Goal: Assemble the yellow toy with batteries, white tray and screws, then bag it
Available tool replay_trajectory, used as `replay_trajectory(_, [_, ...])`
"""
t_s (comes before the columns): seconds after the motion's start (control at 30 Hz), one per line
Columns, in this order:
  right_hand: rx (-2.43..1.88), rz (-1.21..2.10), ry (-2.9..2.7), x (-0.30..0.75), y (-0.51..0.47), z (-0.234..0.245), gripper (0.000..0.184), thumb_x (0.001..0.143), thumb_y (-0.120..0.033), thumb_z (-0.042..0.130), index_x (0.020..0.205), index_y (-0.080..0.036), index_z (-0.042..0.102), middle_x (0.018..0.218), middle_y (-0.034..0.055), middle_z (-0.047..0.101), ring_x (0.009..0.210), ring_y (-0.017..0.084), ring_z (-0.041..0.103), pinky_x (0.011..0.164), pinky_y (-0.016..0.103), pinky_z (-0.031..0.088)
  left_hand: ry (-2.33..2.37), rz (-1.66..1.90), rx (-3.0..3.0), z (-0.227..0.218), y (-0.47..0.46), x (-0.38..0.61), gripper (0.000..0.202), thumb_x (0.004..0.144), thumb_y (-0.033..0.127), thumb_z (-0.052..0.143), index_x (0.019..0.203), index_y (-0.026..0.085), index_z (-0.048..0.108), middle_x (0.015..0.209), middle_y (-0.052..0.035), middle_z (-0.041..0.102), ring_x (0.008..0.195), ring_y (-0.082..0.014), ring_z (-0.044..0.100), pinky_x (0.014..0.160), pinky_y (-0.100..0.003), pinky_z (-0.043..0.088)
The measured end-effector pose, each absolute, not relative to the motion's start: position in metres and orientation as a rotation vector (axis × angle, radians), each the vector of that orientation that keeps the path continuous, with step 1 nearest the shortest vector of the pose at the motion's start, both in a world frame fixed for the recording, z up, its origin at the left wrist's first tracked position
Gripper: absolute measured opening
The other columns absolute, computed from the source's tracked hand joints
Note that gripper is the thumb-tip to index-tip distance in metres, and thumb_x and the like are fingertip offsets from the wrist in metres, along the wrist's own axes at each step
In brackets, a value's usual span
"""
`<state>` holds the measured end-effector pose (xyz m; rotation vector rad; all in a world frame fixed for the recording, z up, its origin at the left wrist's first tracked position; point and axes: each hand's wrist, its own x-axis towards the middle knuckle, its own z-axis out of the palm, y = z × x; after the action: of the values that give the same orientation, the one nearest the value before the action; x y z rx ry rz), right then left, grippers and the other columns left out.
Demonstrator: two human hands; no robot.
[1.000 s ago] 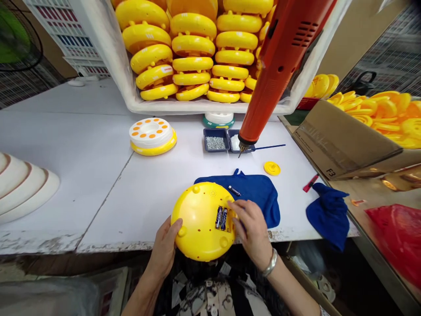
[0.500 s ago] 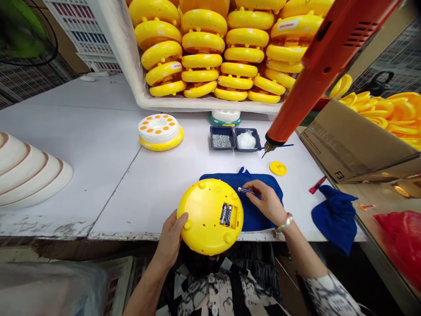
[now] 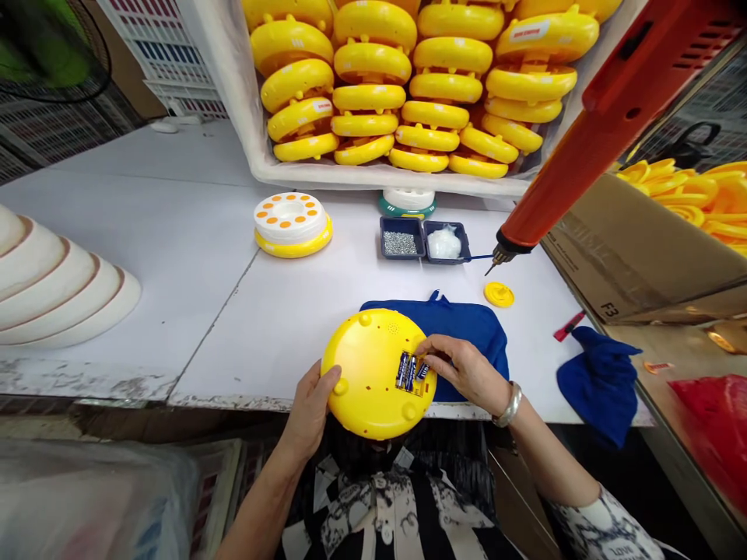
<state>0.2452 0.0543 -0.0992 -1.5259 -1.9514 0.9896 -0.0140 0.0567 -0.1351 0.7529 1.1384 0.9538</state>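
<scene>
While the left hand gripped the edge of a round yellow plastic disc, the right hand pinched a slim blue battery at the disc's open compartment, just beside two matching batteries seated there. A blue cloth lay beneath the right hand; beyond its fingers sat a small yellow plastic cap, below a suspended orange-red power tool.

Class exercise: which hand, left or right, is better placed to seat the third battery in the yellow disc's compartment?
Probably the right hand: its fingers hold the third battery at the compartment, while the left hand grips the rim of the yellow disc.
</scene>
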Motion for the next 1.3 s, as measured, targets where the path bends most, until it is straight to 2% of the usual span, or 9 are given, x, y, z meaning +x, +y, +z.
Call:
replay_trajectory(0.13, [-1.567, 0.950, -1.815, 0.242, 0.049, -0.109, 0.011, 0.088, -0.023, 0.056, 0.096, -0.020, 0.049, 0.073, -0.0033, 0.053, 0.064, 0.012, 0.048, 0.060, 0.024, 0.038, 1.138, 0.957, 0.748, -0.136, 0.057, -0.014, 0.042, 0.076, 0.045, 0.069, 0.107, 0.017, 0.064, 0.101, -0.0073, 0.070, 0.093, -0.0244, 0.064, 0.076, -0.028, 0.052])
replay_trajectory(0.27, [-1.586, 0.854, -1.710, 0.234, 0.040, -0.123, 0.009, 0.086, -0.022, 0.059, 0.086, -0.020, 0.050, 0.068, -0.0042, 0.051, 0.060, 0.011, 0.045, 0.057, 0.023, 0.037, 1.122, 0.953, 0.747, -0.134, 0.057, -0.013, 0.044, 0.077, 0.045, 0.068, 0.111, 0.017, 0.062, 0.103, -0.0065, 0.070, 0.096, -0.0243, 0.064, 0.075, -0.027, 0.052])
replay_trajectory(0.53, [-1.603, 0.671, -1.676, 0.219, 0.024, -0.135, 0.006, 0.089, -0.020, 0.052, 0.083, -0.019, 0.054, 0.080, 0.0020, 0.053, 0.071, 0.014, 0.049, 0.066, 0.026, 0.038, 1.137, 0.949, 0.751, -0.134, 0.057, -0.014, 0.045, 0.078, 0.044, 0.067, 0.112, 0.016, 0.062, 0.101, -0.0062, 0.071, 0.091, -0.0242, 0.064, 0.070, -0.027, 0.052])
replay_trajectory(0.67, [-1.593, 0.789, -1.629, 0.219, 0.023, -0.131, 0.003, 0.087, -0.017, 0.052, 0.087, -0.020, 0.054, 0.079, 0.0016, 0.053, 0.069, 0.014, 0.048, 0.065, 0.026, 0.039, 1.160, 0.938, 0.755, -0.130, 0.057, -0.012, 0.049, 0.077, 0.046, 0.067, 0.115, 0.014, 0.062, 0.095, -0.0073, 0.072, 0.087, -0.0249, 0.065, 0.070, -0.029, 0.052])
replay_trajectory(0.77, [-1.617, 0.862, -1.606, 0.219, 0.025, -0.126, 0.007, 0.085, -0.014, 0.053, 0.081, -0.020, 0.051, 0.076, 0.0002, 0.051, 0.067, 0.013, 0.047, 0.062, 0.025, 0.038, 1.177, 0.930, 0.767, -0.129, 0.057, -0.012, 0.053, 0.076, 0.048, 0.068, 0.116, 0.015, 0.062, 0.092, -0.0075, 0.072, 0.084, -0.0252, 0.066, 0.068, -0.029, 0.052])
replay_trajectory(0.97, [-1.570, 0.985, -1.585, 0.223, 0.028, -0.121, 0.009, 0.082, -0.014, 0.057, 0.077, -0.019, 0.053, 0.078, 0.0001, 0.049, 0.068, 0.013, 0.046, 0.063, 0.026, 0.038, 1.166, 0.931, 0.721, -0.131, 0.057, -0.012, 0.048, 0.076, 0.045, 0.068, 0.115, 0.017, 0.062, 0.104, -0.0075, 0.070, 0.088, -0.0250, 0.065, 0.065, -0.027, 0.051])
replay_trajectory(1.2, [-1.574, 0.929, -1.635, 0.221, 0.017, -0.124, 0.012, 0.083, -0.010, 0.057, 0.074, -0.018, 0.054, 0.084, 0.0022, 0.049, 0.081, 0.016, 0.048, 0.072, 0.028, 0.038, 1.142, 0.956, 0.713, -0.133, 0.057, -0.013, 0.047, 0.077, 0.044, 0.069, 0.114, 0.015, 0.061, 0.101, -0.0071, 0.070, 0.090, -0.0247, 0.065, 0.069, -0.027, 0.052])
replay_trajectory(1.3, [-1.444, 1.027, -1.576, 0.224, 0.017, -0.122, 0.008, 0.083, -0.017, 0.061, 0.077, -0.018, 0.055, 0.085, 0.0023, 0.050, 0.079, 0.015, 0.048, 0.072, 0.028, 0.039, 1.135, 0.941, 0.693, -0.121, 0.056, -0.014, 0.051, 0.075, 0.044, 0.070, 0.114, 0.013, 0.060, 0.102, -0.0090, 0.070, 0.091, -0.0265, 0.065, 0.070, -0.029, 0.053])
